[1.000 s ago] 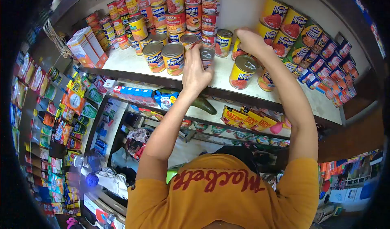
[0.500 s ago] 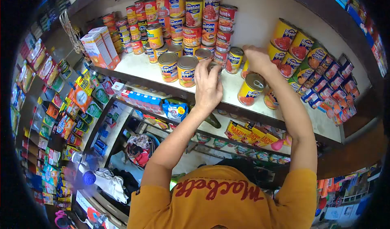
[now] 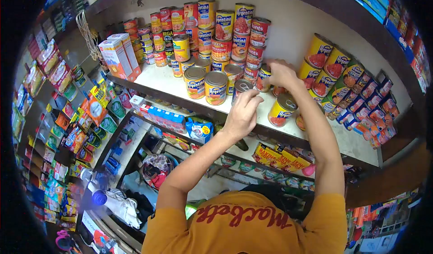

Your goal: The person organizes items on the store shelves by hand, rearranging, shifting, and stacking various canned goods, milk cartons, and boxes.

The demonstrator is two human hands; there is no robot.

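Note:
My left hand (image 3: 241,118) is at the shelf's front edge with its fingers loosely bent and apart. Just behind its fingertips stands a can with a pull-tab lid (image 3: 243,86), partly covered by the hand. Farther back, my right hand (image 3: 283,77) has its fingers and thumb around the right side of a small yellow-and-blue can (image 3: 263,78). Below that hand, another can (image 3: 278,90) is mostly hidden. A yellow Argentina can (image 3: 283,110) stands near the front edge by my right forearm. Two larger Argentina cans (image 3: 216,89) stand left of my left hand.
Stacked cans (image 3: 240,44) line the back of the white shelf (image 3: 155,80). More Argentina cans (image 3: 324,83) and small tins (image 3: 367,105) are stacked at right. Two cartons (image 3: 118,57) stand at left. Baking soda packs (image 3: 279,157) sit on the lower shelf.
The view has shifted, so the shelf appears lower and farther right. My left hand has drawn back from the pull-tab can's top. My right hand's fingers now reach the small can.

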